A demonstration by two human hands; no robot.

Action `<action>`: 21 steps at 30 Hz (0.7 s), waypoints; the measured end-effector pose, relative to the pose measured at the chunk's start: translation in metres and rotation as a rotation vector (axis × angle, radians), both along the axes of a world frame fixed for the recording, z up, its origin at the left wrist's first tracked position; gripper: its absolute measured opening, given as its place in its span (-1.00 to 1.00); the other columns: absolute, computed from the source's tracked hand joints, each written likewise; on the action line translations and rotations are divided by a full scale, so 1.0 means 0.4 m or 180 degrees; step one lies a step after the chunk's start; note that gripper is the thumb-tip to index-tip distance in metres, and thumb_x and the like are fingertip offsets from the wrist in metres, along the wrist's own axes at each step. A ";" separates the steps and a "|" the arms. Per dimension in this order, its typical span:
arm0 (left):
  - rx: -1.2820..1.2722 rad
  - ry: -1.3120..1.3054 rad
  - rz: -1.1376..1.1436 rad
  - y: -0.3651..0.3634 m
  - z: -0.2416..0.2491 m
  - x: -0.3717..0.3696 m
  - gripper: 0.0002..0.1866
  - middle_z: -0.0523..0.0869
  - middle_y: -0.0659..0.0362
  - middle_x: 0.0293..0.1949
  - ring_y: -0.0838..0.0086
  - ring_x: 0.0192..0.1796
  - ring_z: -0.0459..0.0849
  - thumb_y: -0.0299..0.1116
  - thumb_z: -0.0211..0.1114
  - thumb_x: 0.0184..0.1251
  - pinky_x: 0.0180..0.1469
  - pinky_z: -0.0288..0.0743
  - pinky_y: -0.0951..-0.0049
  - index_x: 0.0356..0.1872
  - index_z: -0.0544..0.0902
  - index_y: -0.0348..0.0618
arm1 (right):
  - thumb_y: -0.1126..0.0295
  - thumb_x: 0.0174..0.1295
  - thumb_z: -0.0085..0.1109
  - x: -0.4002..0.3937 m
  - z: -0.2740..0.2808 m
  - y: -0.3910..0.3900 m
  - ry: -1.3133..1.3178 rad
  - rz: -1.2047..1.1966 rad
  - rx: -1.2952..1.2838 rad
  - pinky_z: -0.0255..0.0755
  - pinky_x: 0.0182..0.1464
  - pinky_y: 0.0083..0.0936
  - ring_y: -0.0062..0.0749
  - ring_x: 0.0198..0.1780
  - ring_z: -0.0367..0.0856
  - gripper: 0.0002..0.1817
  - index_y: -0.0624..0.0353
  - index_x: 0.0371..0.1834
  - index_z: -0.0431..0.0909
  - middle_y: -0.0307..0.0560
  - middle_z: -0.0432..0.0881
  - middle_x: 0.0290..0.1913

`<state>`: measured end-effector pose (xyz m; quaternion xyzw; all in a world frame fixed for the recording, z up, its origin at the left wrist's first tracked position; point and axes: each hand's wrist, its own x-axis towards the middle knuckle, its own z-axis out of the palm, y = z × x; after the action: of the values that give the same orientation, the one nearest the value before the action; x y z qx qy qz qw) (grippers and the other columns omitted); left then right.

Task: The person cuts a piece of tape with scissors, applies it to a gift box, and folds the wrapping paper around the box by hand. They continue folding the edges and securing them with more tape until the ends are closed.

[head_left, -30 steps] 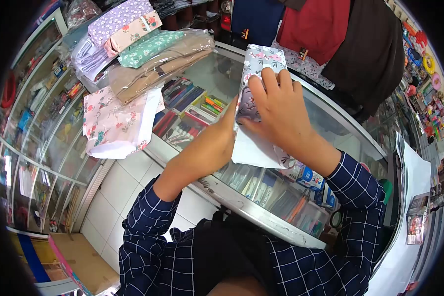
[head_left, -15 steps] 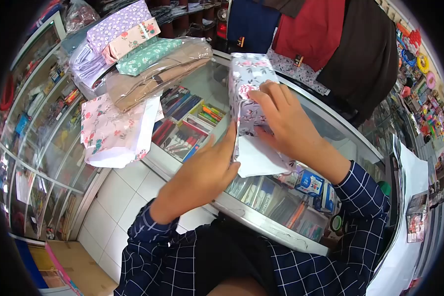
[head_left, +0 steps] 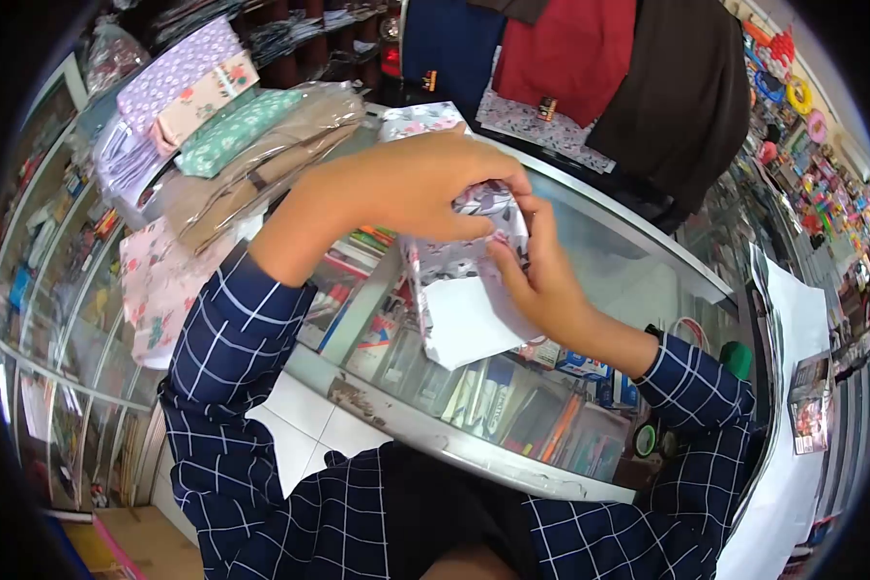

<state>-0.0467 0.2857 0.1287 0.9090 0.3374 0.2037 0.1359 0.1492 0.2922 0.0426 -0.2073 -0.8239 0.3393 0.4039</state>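
So: glass-topped counter point(head_left: 628, 242) beneath; mid-scene on it, grey-white floral paper package point(head_left: 454, 256). Left hand point(head_left: 445, 184) arches over, grip unclear; right hand point(head_left: 548, 275) pinches its right edge. Step seems end-folding; next calls for steady creasing, white near flap point(head_left: 474, 319) loose.

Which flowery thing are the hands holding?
The grey floral paper between the left hand and right hand. The others, like the pink floral paper and grey flowery piece below the red cloth, are untouched.

The left hand point(head_left: 435, 179) has moved from the floral package's point(head_left: 447, 257) left side across it.
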 end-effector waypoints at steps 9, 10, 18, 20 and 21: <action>0.0077 -0.0235 -0.0142 0.026 0.003 0.025 -0.79 0.63 0.04 -0.41 0.14 -0.25 0.58 -0.33 0.27 0.00 -0.17 0.41 0.25 -0.35 0.56 -0.20 | 0.51 0.29 0.00 0.008 0.021 -0.025 -0.0267 -0.0215 -0.0102 0.27 0.14 -0.37 -0.16 0.10 0.41 -0.60 0.37 0.12 0.12 0.20 0.35 0.00; 0.0223 -0.0283 -0.0144 0.029 -0.012 0.022 -0.80 0.63 0.04 -0.40 0.13 -0.26 0.58 -0.34 0.27 0.00 -0.17 0.41 0.25 -0.36 0.55 -0.21 | 0.50 0.29 0.00 0.013 0.029 -0.026 -0.0365 -0.0130 -0.0222 0.27 0.14 -0.37 -0.16 0.10 0.40 -0.60 0.37 0.11 0.12 0.19 0.34 0.01; 0.0188 -0.0126 -0.0091 0.029 -0.010 0.024 -0.85 0.60 0.10 -0.43 0.19 -0.28 0.59 -0.39 0.28 0.03 0.23 0.32 0.18 -0.36 0.56 -0.16 | 0.29 0.23 0.10 0.060 0.157 -0.005 -0.1675 -0.0419 0.0205 0.48 -0.27 -0.18 0.08 -0.38 0.62 -0.73 0.34 -0.31 0.54 0.22 0.61 -0.45; 0.0089 -0.0160 -0.0095 0.028 -0.011 0.025 -0.85 0.59 0.11 -0.45 0.23 -0.31 0.58 -0.40 0.28 0.03 0.07 0.39 0.25 -0.37 0.56 -0.17 | 0.27 0.19 0.13 0.056 0.151 -0.001 -0.1572 -0.0494 0.0363 0.48 -0.31 -0.15 0.08 -0.43 0.62 -0.72 0.34 -0.39 0.55 0.19 0.61 -0.52; 0.0032 -0.0197 -0.0096 0.029 -0.011 0.026 -0.86 0.58 0.11 -0.45 0.25 -0.33 0.57 -0.40 0.28 0.02 -0.03 0.41 0.29 -0.37 0.56 -0.17 | 0.26 0.17 0.15 0.050 0.144 -0.002 -0.1522 -0.0501 0.0430 0.48 -0.33 -0.14 0.09 -0.46 0.61 -0.71 0.34 -0.43 0.56 0.18 0.60 -0.55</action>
<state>-0.0364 0.2975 0.1245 0.9079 0.3182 0.2313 0.1448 0.1694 0.2914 0.1004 -0.3176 -0.8981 0.1925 0.2357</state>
